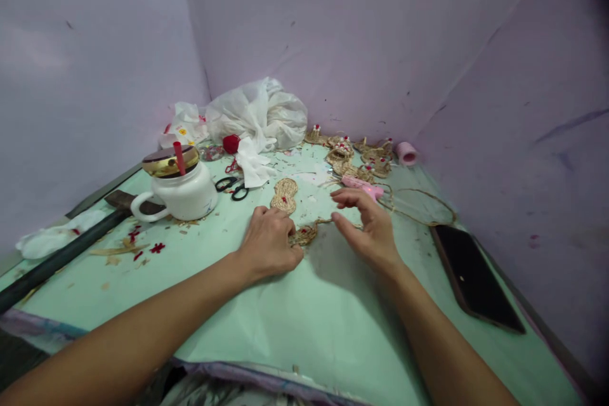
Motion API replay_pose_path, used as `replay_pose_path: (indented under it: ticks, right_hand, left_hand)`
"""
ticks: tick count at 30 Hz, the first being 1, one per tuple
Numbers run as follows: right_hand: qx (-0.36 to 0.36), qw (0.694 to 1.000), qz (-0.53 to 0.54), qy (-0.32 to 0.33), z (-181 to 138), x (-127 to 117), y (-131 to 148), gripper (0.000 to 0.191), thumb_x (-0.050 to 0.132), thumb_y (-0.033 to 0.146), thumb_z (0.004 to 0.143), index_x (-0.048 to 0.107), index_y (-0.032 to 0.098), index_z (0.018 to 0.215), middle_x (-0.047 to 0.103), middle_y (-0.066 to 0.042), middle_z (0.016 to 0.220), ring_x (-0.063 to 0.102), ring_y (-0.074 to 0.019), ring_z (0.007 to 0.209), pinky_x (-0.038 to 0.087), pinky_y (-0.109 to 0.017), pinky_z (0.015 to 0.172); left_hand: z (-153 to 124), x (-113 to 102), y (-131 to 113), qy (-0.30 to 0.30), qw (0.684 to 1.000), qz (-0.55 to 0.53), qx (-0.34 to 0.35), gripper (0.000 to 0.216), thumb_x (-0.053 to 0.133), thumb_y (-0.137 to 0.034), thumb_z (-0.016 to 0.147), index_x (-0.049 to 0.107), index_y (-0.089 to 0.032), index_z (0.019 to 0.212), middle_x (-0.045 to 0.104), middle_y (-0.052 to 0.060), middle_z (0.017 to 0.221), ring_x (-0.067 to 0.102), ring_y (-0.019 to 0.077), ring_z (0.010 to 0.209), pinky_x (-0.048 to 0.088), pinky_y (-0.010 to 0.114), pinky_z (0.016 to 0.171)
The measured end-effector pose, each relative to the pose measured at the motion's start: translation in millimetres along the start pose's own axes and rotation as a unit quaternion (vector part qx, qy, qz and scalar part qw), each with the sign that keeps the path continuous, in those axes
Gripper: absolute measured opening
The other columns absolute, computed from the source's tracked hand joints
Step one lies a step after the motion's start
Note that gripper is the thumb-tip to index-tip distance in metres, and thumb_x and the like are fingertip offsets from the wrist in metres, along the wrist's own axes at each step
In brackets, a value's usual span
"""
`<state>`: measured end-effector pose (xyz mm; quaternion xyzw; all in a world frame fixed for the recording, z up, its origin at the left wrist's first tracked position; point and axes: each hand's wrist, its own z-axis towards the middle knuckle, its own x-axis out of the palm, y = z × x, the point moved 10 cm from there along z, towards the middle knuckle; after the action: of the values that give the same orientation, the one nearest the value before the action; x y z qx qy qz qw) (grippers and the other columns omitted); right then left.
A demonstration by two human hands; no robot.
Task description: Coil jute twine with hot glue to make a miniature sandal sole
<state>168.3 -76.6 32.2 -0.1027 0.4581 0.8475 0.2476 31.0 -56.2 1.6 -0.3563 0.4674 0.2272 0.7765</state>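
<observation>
My left hand (268,242) rests on the pale green table (295,323) with its fingers curled down onto a small coiled jute piece (304,235). My right hand (367,223) hovers just to the right of that coil, thumb and fingers drawn toward the jute cord (325,221) that leads off it. A finished figure-eight jute coil (284,195) lies a little beyond my left hand.
A white mug with a gold lid and red straw (178,185) stands at left, black scissors (232,186) beside it. A pink glue gun (362,186), jute ornaments (354,157), a plastic bag (259,113), a phone (476,279) and a dark-handled hammer (61,252) lie around.
</observation>
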Motion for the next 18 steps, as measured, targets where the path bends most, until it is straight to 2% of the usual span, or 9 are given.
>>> replay_pose_path:
  ticks: [2,4,7,10,13,16,18]
  right_hand:
    - [0.066,0.995,0.012,-0.072,-0.2,-22.0,-18.9,0.015,0.062,0.019,0.07,0.062,0.021,0.085,0.062,-0.002,0.085,0.055,-0.0169,0.076,0.042,-0.034,0.077]
    - [0.138,0.985,0.036,-0.101,-2.8,-32.3,-34.0,0.01,0.066,0.021,0.067,0.063,0.02,0.077,0.061,0.001,0.072,0.052,-0.0142,0.065,0.043,-0.03,0.069]
    - [0.258,0.958,0.116,-0.054,-9.8,-20.4,-45.6,0.016,0.074,0.03,0.062,0.065,0.016,0.064,0.061,0.001,0.055,0.049,-0.0107,0.048,0.042,-0.026,0.051]
    - [0.362,0.901,0.235,0.034,-24.4,15.3,-40.6,0.034,0.078,0.044,0.055,0.068,0.013,0.065,0.067,-0.006,0.061,0.055,-0.012,0.047,0.047,-0.026,0.046]
    - [0.412,0.841,0.343,0.066,-38.0,47.3,-30.4,0.045,0.082,0.047,0.048,0.068,0.013,0.073,0.069,-0.007,0.072,0.062,-0.0152,0.057,0.054,-0.03,0.052]
    - [0.429,0.803,0.41,0.049,-45.1,63.1,-31.2,0.039,0.085,0.038,0.046,0.066,0.013,0.069,0.064,-0.001,0.06,0.06,-0.013,0.054,0.053,-0.024,0.047]
    - [0.428,0.79,0.439,0.019,-45.8,63.7,-37.2,0.033,0.086,0.031,0.048,0.064,0.014,0.066,0.061,0.002,0.056,0.059,-0.0111,0.051,0.051,-0.021,0.045]
  left_hand:
    - [-0.2,-5.4,-1.3,-0.016,1.0,-0.005,0.002,0.008,0.055,-0.02,0.059,0.06,-0.015,0.061,0.064,0.007,0.071,0.058,0.0223,0.075,0.037,0.041,0.077]
    - [-1.4,-14.1,-2.1,-0.042,0.999,-0.009,0.004,0.01,0.055,-0.02,0.06,0.061,-0.014,0.065,0.065,0.006,0.074,0.058,0.0221,0.077,0.036,0.042,0.081]
    - [-6.5,-38.8,-7.1,-0.136,0.99,-0.004,0.034,0.011,0.056,-0.019,0.063,0.062,-0.014,0.072,0.065,0.007,0.078,0.057,0.0221,0.081,0.035,0.043,0.086]
    - [-14.2,-58.7,-16.4,-0.22,0.972,0.003,0.088,0.01,0.057,-0.017,0.066,0.062,-0.014,0.074,0.065,0.007,0.079,0.057,0.0224,0.081,0.036,0.045,0.087]
    - [-16.3,-59.7,-23.6,-0.224,0.967,-0.008,0.125,0.012,0.059,-0.017,0.067,0.062,-0.013,0.077,0.065,0.008,0.082,0.057,0.0228,0.083,0.034,0.048,0.092]
    - [-14.9,-51.9,-28.5,-0.191,0.971,-0.025,0.143,0.012,0.059,-0.017,0.069,0.063,-0.014,0.08,0.065,0.007,0.083,0.057,0.0231,0.088,0.03,0.05,0.098]
    - [-12.7,-48.0,-27.6,-0.171,0.975,-0.052,0.135,0.024,0.06,-0.018,0.069,0.064,-0.014,0.092,0.065,0.01,0.095,0.055,0.0259,0.099,0.027,0.051,0.101]
